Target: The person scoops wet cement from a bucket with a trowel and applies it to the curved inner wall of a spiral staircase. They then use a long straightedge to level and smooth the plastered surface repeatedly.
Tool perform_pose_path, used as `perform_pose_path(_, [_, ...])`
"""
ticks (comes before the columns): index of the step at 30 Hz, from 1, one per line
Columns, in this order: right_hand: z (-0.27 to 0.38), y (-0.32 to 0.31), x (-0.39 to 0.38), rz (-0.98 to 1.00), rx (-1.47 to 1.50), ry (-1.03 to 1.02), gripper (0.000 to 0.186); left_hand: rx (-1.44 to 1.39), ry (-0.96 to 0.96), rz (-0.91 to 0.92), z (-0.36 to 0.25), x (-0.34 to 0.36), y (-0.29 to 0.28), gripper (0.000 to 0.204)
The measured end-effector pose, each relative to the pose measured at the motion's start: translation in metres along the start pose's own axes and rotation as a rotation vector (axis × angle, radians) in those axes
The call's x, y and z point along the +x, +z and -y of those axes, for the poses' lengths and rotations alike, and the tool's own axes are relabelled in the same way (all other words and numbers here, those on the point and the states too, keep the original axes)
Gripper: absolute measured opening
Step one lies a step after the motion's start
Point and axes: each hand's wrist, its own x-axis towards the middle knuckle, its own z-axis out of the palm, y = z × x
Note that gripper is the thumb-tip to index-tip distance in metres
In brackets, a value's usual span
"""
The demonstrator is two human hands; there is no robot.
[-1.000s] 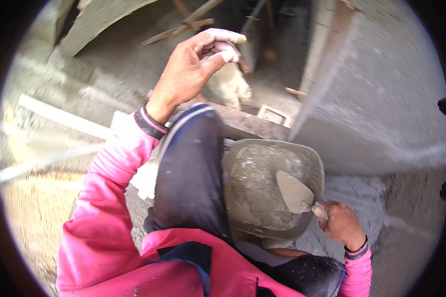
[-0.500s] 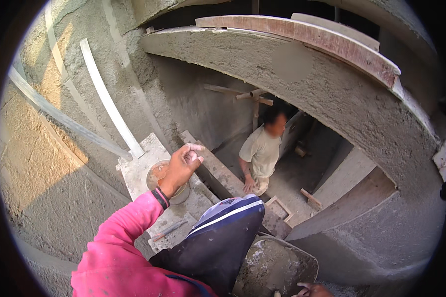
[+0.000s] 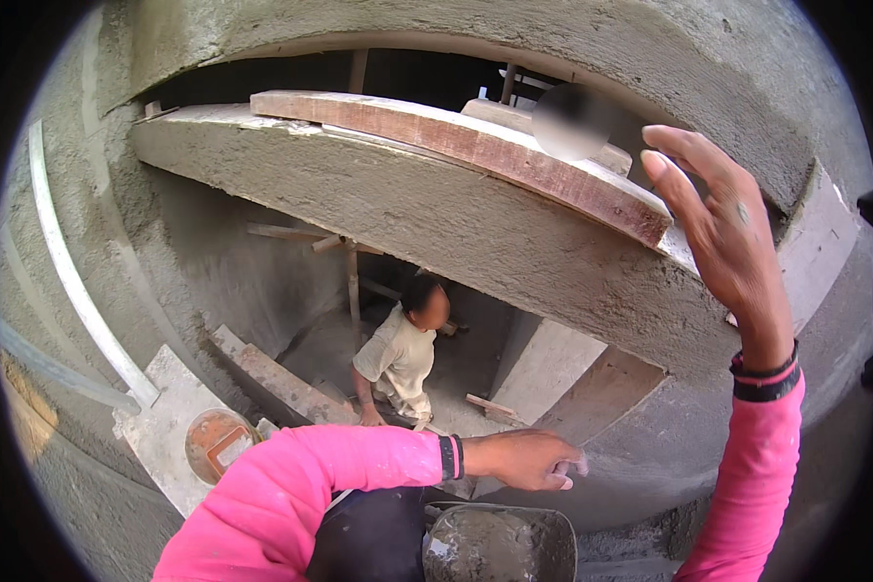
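Observation:
My right hand (image 3: 723,218) is raised at the right, with its fingers curved and apart and nothing between them. It is beside the right end of a long reddish wooden board (image 3: 475,155), which lies along the top of a curved, rough cement beam (image 3: 407,209). My left hand (image 3: 529,459) reaches across to the right, palm down, above a tub of wet grey mortar (image 3: 500,545). Its fingers are bent and drawn together, the tips whitish with dust; whether something small is in them is hidden.
A round container (image 3: 215,444) with orange-brown contents stands on a pale slab (image 3: 165,388) at the left. A white strip (image 3: 63,233) leans on the plastered wall. Below, a person in a light shirt (image 3: 398,354) stands in an opening near bamboo poles (image 3: 351,281).
My left hand has swung right from above the round container to over the mortar tub. My right hand has risen from the tub to the board's end. The view has turned right and up.

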Motion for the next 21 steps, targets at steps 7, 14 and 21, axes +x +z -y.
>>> perform_pose_path(7, [-0.008, 0.072, 0.073, 0.422, -0.045, 0.172, 0.071, 0.243, -0.120, 0.071, 0.093, -0.016, 0.020, 0.031])
perform_pose_path(14, [-0.016, 0.072, 0.095, 0.559, -0.047, 0.292, 0.066, 0.272, 0.565, -0.783, 0.000, -0.076, -0.102, 0.029])
perform_pose_path(21, [-0.036, 0.057, 0.085, 0.590, 0.139, 0.457, 0.058, 1.113, 0.476, -0.990, -0.054, -0.129, -0.342, 0.055])
